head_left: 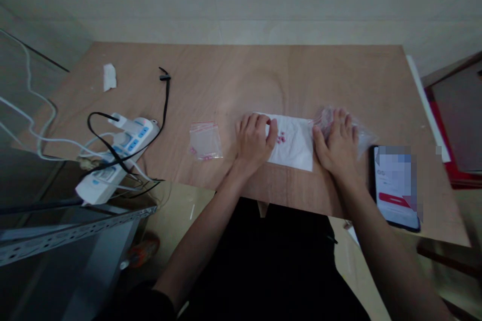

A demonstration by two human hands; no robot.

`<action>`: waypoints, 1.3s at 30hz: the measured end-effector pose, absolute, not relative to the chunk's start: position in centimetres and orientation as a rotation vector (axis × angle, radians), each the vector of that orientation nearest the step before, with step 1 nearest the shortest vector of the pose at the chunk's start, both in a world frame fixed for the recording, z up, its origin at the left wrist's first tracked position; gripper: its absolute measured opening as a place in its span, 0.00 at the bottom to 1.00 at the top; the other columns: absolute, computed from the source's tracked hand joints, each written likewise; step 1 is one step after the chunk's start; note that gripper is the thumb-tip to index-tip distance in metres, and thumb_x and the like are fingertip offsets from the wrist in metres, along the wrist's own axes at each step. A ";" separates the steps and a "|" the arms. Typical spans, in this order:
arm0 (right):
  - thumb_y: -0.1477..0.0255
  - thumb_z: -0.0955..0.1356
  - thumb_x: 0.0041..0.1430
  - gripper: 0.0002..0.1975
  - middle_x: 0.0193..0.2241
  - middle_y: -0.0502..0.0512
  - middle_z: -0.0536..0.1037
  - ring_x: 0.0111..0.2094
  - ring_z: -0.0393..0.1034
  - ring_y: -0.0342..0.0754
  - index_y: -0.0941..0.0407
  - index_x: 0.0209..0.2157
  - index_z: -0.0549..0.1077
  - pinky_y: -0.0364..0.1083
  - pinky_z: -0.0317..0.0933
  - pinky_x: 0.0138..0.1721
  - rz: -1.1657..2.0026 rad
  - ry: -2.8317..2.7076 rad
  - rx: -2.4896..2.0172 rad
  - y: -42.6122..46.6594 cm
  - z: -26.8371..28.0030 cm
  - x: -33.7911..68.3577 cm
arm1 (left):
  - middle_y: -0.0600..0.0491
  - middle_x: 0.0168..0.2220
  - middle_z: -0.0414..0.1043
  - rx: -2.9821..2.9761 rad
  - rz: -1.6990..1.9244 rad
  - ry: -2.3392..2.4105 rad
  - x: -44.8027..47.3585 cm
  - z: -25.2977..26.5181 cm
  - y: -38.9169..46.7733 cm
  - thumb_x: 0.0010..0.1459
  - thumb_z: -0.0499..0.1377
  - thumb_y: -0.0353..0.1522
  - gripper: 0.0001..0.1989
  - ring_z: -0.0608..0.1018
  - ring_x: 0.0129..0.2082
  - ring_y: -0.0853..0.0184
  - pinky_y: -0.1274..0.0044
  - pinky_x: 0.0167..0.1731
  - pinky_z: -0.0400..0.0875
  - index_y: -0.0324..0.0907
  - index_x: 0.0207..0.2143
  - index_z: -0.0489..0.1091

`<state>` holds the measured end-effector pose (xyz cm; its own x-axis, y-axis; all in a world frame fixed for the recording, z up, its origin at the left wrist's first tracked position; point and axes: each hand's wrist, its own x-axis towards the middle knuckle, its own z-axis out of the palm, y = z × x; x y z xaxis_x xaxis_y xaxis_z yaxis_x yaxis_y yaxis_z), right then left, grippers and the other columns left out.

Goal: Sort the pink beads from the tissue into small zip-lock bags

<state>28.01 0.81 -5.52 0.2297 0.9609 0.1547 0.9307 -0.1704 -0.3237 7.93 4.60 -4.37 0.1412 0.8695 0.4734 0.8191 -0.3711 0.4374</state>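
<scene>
A white sheet (pixel 295 153), like a tissue or cloth, lies on the wooden table with several small red bead-like pieces (pixel 281 137) on it. My left hand (pixel 254 140) rests palm down over the sheet's left edge, thumb apart from the fingers and close to the red pieces. To the right, my right hand (pixel 341 148) lies flat with fingers stretched out over a crumpled clear plastic bag (pixel 363 136). Small clear zip bags (pixel 206 138) lie left of my left hand, with a few pinkish pieces showing near their lower edge.
A phone (pixel 395 185) with its screen lit lies by my right forearm. On the left, a white power strip (pixel 116 160) carries plugs and tangled cables. A black cable (pixel 166 100) and a white scrap (pixel 109 77) lie farther back on the table (pixel 211 80). Behind stands a wall.
</scene>
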 end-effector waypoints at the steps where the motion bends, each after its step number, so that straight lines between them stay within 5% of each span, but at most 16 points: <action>1: 0.55 0.54 0.66 0.38 0.68 0.72 0.49 0.70 0.39 0.64 0.67 0.68 0.47 0.67 0.39 0.65 0.124 -1.737 -2.165 0.7 -5.3 27.9 | 0.48 0.36 0.75 2.261 1.087 1.769 6.9 -4.1 4.5 0.67 0.50 0.37 0.13 0.73 0.41 0.60 0.68 0.43 0.62 0.42 0.34 0.70; 4: 0.55 0.53 0.67 0.39 0.69 0.73 0.45 0.70 0.34 0.64 0.69 0.68 0.42 0.67 0.35 0.66 0.127 -1.705 -2.161 0.5 -4.8 27.7 | 0.44 0.42 0.75 2.075 1.086 2.038 3.1 -3.9 4.1 0.63 0.55 0.36 0.10 0.73 0.46 0.56 0.65 0.48 0.64 0.40 0.40 0.71; 8: 0.58 0.56 0.66 0.41 0.69 0.78 0.40 0.70 0.30 0.65 0.75 0.67 0.40 0.68 0.32 0.66 0.132 -1.688 -2.170 0.5 -4.5 27.7 | 0.37 0.49 0.73 1.857 0.907 2.348 -1.8 -4.8 3.0 0.57 0.60 0.39 0.21 0.72 0.52 0.49 0.60 0.53 0.64 0.33 0.48 0.69; 12: 0.58 0.57 0.66 0.40 0.69 0.77 0.40 0.70 0.29 0.66 0.71 0.68 0.41 0.71 0.31 0.65 0.159 -1.655 -2.133 0.4 -4.7 27.8 | 0.38 0.53 0.73 1.908 0.776 2.281 -3.6 -5.4 2.0 0.60 0.54 0.36 0.18 0.73 0.54 0.50 0.61 0.56 0.64 0.35 0.48 0.72; 19: 0.58 0.57 0.66 0.36 0.69 0.75 0.40 0.70 0.31 0.68 0.68 0.66 0.51 0.70 0.33 0.65 0.031 -1.624 -1.983 -0.2 -4.4 27.8 | 0.41 0.35 0.79 1.960 0.909 2.303 -2.8 -3.4 2.0 0.65 0.47 0.34 0.18 0.79 0.37 0.55 0.64 0.42 0.70 0.37 0.36 0.75; 23: 0.61 0.58 0.67 0.30 0.69 0.74 0.42 0.70 0.31 0.67 0.66 0.64 0.57 0.71 0.35 0.65 -0.046 -1.635 -1.927 -0.9 -3.9 27.5 | 0.46 0.34 0.78 1.912 1.190 2.232 -2.7 -1.8 2.2 0.65 0.48 0.35 0.15 0.78 0.38 0.59 0.67 0.43 0.69 0.40 0.36 0.74; 28: 0.63 0.60 0.66 0.24 0.65 0.70 0.59 0.68 0.48 0.57 0.61 0.59 0.64 0.63 0.48 0.65 0.012 -1.535 -1.715 -2.0 -1.9 24.1 | 0.51 0.33 0.76 1.616 1.400 1.730 -1.2 0.5 1.4 0.66 0.49 0.40 0.16 0.78 0.33 0.67 0.75 0.34 0.71 0.41 0.36 0.72; 33: 0.61 0.67 0.61 0.20 0.48 0.59 0.79 0.48 0.75 0.51 0.53 0.52 0.72 0.54 0.71 0.49 0.772 -1.375 -1.294 -2.3 -0.1 19.4 | 0.52 0.29 0.75 1.450 1.160 1.256 2.1 1.7 0.1 0.65 0.51 0.43 0.18 0.77 0.28 0.69 0.77 0.30 0.72 0.43 0.31 0.72; 36: 0.64 0.71 0.58 0.09 0.32 0.53 0.83 0.33 0.78 0.48 0.53 0.36 0.80 0.49 0.74 0.37 0.994 -1.232 -1.220 -2.3 0.4 18.2 | 0.52 0.31 0.75 1.498 1.119 1.257 3.6 1.4 -0.4 0.65 0.51 0.41 0.16 0.77 0.32 0.68 0.76 0.34 0.72 0.43 0.33 0.72; 39: 0.69 0.72 0.56 0.04 0.31 0.52 0.83 0.29 0.77 0.46 0.52 0.32 0.81 0.48 0.74 0.34 0.830 -1.174 -1.284 -2.6 0.7 18.4 | 0.51 0.37 0.75 1.515 1.315 1.512 4.5 0.9 -0.6 0.62 0.56 0.40 0.11 0.76 0.38 0.67 0.74 0.39 0.70 0.42 0.37 0.71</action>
<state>18.38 -2.60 0.69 0.2494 0.9509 0.1835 0.1433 0.1511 -0.9781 4.48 -0.60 0.93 -0.1509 0.9645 0.2166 0.3479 -0.1533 0.9249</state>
